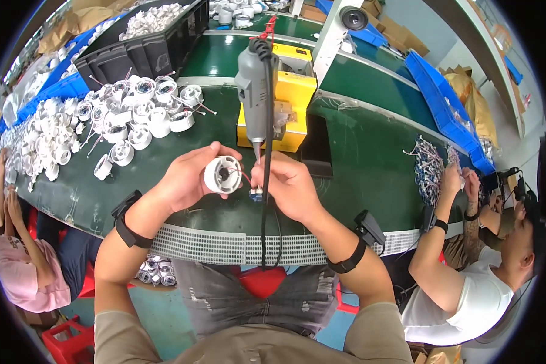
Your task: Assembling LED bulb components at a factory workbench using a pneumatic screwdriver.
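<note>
In my left hand (188, 177) is a round white plastic housing (215, 177), its open side facing right, with thin red wires coming out. My right hand (290, 189) pinches a small blue circuit board (256, 196) with white connectors, close beside the housing. The wires run from the housing toward these fingers. A grey electric screwdriver (253, 91) hangs upright above, and its tip comes down right by my right fingertips. Its black cable passes in front of my right hand, so part of the grip is hidden.
White housings (141, 118) are heaped at the left, below a black crate (145, 51). A yellow box-shaped device (294, 100) stands behind the screwdriver. Wired blue boards (428, 173) lie at the right, near a co-worker's hands (452, 181). A perforated strip (194, 244) lines the table's near edge.
</note>
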`<state>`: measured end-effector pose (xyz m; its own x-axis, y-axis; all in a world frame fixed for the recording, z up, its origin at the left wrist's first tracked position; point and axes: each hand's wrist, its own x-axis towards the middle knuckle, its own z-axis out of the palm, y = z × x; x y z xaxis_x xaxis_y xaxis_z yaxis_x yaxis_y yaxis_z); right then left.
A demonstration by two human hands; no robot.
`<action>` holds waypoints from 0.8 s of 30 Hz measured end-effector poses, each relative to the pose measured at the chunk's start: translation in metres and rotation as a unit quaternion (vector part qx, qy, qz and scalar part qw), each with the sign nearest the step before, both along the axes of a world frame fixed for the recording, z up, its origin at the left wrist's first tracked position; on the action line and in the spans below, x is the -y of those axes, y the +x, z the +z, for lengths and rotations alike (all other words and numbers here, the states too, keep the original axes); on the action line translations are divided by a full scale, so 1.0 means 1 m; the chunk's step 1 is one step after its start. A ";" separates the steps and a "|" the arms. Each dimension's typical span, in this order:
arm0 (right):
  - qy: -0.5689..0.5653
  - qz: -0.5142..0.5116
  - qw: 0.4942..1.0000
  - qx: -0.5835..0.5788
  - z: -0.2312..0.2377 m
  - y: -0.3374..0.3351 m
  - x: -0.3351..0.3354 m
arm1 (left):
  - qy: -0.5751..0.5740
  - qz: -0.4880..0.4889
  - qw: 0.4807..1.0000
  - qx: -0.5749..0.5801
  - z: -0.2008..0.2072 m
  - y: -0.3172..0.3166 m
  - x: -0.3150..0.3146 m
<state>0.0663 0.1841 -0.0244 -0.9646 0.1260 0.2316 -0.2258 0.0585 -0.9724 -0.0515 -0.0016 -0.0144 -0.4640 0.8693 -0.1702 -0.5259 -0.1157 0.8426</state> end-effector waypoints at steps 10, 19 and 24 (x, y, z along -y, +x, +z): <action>0.265 -0.046 0.960 -0.081 -0.010 0.001 0.016 | -0.054 0.029 0.997 -0.037 -0.007 0.003 -0.006; 0.279 -0.091 0.955 -0.047 -0.005 -0.001 0.013 | -0.029 -0.014 0.988 -0.148 -0.011 0.011 -0.009; 0.341 -0.140 0.922 -0.121 0.012 0.008 0.000 | -0.031 0.056 0.992 -0.107 -0.005 0.007 -0.009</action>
